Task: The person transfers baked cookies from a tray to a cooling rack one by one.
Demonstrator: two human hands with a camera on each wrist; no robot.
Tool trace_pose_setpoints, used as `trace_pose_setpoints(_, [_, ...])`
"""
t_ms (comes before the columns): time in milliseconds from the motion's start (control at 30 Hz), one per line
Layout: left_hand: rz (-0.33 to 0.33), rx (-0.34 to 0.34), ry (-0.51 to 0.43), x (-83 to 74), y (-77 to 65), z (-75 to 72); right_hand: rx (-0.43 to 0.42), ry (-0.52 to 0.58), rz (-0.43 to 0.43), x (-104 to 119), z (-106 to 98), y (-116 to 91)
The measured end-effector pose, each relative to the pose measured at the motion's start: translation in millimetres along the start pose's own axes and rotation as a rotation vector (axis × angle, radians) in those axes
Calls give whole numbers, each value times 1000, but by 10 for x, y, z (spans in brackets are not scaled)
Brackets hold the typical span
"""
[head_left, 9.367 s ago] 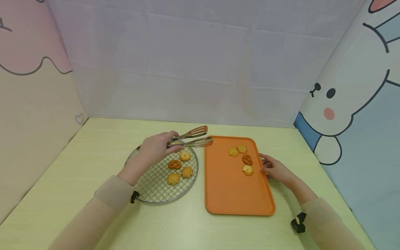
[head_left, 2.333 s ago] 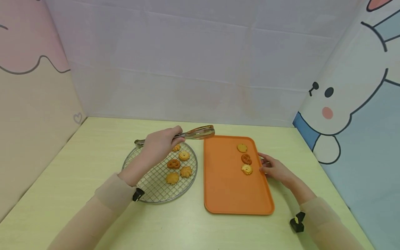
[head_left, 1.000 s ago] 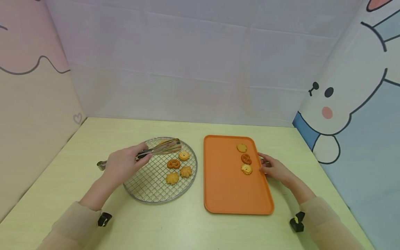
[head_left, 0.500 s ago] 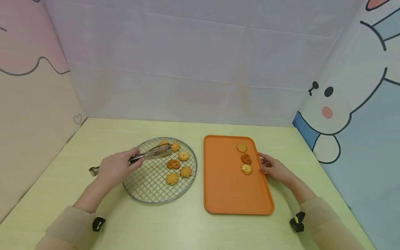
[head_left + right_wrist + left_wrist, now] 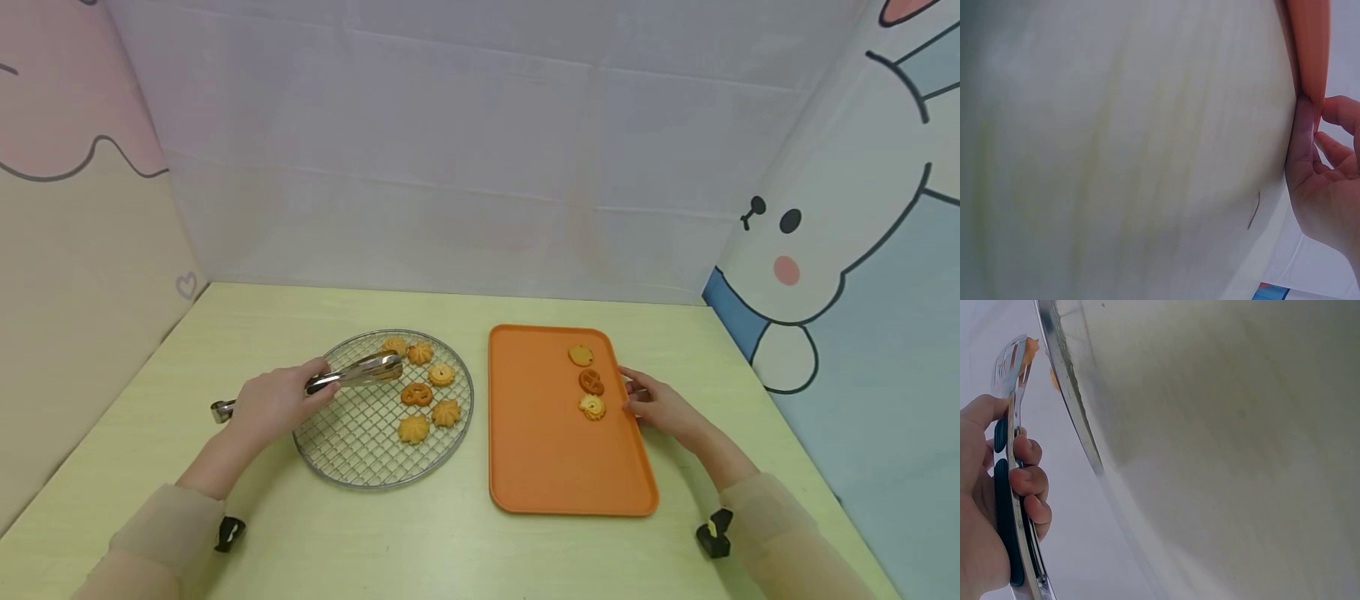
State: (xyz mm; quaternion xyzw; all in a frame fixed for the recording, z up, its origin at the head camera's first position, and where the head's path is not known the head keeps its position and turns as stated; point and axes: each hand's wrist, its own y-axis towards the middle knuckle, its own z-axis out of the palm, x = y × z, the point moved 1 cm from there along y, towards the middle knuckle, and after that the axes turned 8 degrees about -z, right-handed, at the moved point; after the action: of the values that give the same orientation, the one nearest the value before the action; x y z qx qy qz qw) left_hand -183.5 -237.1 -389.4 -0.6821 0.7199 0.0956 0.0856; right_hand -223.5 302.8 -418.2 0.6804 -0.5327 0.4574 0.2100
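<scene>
Tongs (image 5: 355, 373) in the grip of a person's left hand (image 5: 276, 398) reach over a round wire rack (image 5: 352, 454), seen from the head camera. Their long axis runs left to right, tilting slightly away from the person, with the slotted tips just beside two ridged cookies (image 5: 420, 353) near the rack's far rim; contact cannot be told. Four more, including a pretzel-shaped cookie (image 5: 416, 394), lie nearer the person on the rack's right half. All six sit to the right of the left hand, much the nearer of the two. At right, the right hand (image 5: 663, 408) holds the right edge of an orange tray (image 5: 562, 467), long side running away from the person, three cookies upon it.

From the left wrist, thumb and curled fingers wrap the dark-padded handle; orange-brown cookie shows at the tips, whether pinched or merely behind them unclear.

From the right wrist, fingers pinch the tray's rim from both sides, beside the pale tabletop (image 5: 1147, 137).
</scene>
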Motion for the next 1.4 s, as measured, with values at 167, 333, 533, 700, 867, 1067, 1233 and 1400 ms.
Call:
trace_pose_setpoints(167, [0, 40, -9, 35, 31, 15, 1, 8, -1, -14, 1, 1])
trace_pose_setpoints(333, [-6, 71, -14, 79, 75, 51, 2, 8, 1, -50, -3, 15])
trace_pose_setpoints(533, [-4, 97, -26, 93, 108, 66, 0, 3, 7, -43, -8, 15])
trace_pose_setpoints(700, [-7, 125, -28, 135, 146, 86, 0, -18, -3, -38, -9, 4])
trace_pose_setpoints(867, [-15, 155, -19, 164, 182, 86, -6, -27, 6, -49, -9, 14])
trace_pose_setpoints(1067, [-15, 147, -9, 158, 186, 60, -10, -15, 33, -60, -11, 33])
trace_pose_setpoints(1233, [-17, 138, -5, 162, 173, 28, -6, -17, 28, -55, -16, 29])
trace_pose_setpoints(1400, [-15, 116, 16, 207, 167, 18, -6, -17, 25, -55, -20, 24])
